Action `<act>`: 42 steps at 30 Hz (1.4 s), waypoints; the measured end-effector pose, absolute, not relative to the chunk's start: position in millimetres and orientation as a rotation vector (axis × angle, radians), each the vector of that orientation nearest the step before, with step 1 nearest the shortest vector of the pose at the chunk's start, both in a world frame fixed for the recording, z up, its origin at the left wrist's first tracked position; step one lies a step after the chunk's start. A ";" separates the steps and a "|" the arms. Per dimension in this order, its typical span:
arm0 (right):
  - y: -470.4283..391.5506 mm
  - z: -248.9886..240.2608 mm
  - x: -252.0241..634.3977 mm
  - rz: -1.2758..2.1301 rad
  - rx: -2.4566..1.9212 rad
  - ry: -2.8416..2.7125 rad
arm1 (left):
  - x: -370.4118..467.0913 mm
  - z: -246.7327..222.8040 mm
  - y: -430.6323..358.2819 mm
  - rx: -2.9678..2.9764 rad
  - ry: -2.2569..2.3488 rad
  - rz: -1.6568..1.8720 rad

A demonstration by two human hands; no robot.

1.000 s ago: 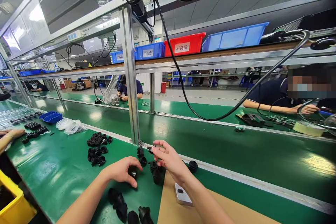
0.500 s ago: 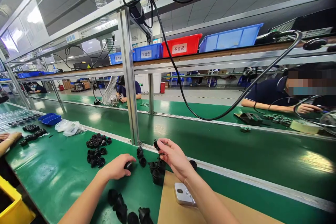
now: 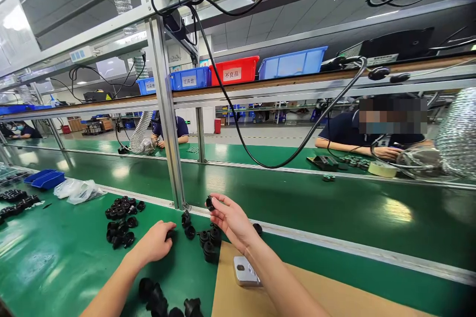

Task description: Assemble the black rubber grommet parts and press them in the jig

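Observation:
My right hand (image 3: 231, 223) is raised over the far side of the green bench, pinching a small black ring-shaped plastic part (image 3: 209, 203) between thumb and fingertips. Lower and to the left, my left hand (image 3: 154, 241) curls around a dark plastic part (image 3: 170, 234), mostly hidden by the fingers. Between the hands stand two black parts (image 3: 188, 226) and a cluster of black cylindrical parts (image 3: 209, 245). Beneath my right forearm a silver metal block (image 3: 241, 277) with an oval hole lies on a brown board (image 3: 226, 302).
Piles of black parts (image 3: 121, 208) lie left, more (image 3: 154, 298) near the front. Beyond are a plastic bag (image 3: 80, 190) and blue trays (image 3: 46, 179). A metal post (image 3: 167, 124) rises ahead; a black cable (image 3: 238, 133) hangs from above. A co-worker (image 3: 340, 129) sits opposite.
The view has swung to the right, so the bench and its contents appear farther left. My left hand has turned, covering more of its part. My right hand still pinches the ring-shaped part.

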State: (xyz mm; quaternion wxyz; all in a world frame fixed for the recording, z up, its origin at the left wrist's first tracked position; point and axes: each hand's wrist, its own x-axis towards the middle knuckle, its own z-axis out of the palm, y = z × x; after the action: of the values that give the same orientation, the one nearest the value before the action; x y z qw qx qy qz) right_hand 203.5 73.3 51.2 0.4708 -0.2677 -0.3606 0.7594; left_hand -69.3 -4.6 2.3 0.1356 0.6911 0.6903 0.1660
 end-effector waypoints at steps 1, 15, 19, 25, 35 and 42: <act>73.3 51.2 204.0 1.869 -0.650 -0.880 | -67.8 2.0 -5.3 2.019 1.976 0.477; 72.5 46.2 205.0 1.748 -0.669 -1.093 | -63.8 -6.2 6.0 1.749 1.970 0.917; 68.1 40.8 199.1 1.605 -0.601 -1.296 | -43.3 4.6 -0.4 1.766 1.798 1.147; 63.0 35.0 199.0 1.501 -0.517 -1.555 | -20.4 12.6 -11.7 1.799 1.532 1.320; 54.3 36.3 202.4 1.166 -0.495 -1.908 | -7.4 0.9 -13.9 1.773 1.279 1.509; 49.6 39.5 202.0 1.118 -0.466 -1.950 | -1.4 -1.6 -16.2 1.748 1.228 1.588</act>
State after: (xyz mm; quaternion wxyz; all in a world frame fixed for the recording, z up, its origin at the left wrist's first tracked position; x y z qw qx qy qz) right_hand 202.0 49.6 39.5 0.4104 -0.1849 -0.7746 0.4442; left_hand -1.4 -16.2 -1.6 0.2376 0.6378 0.4482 0.5795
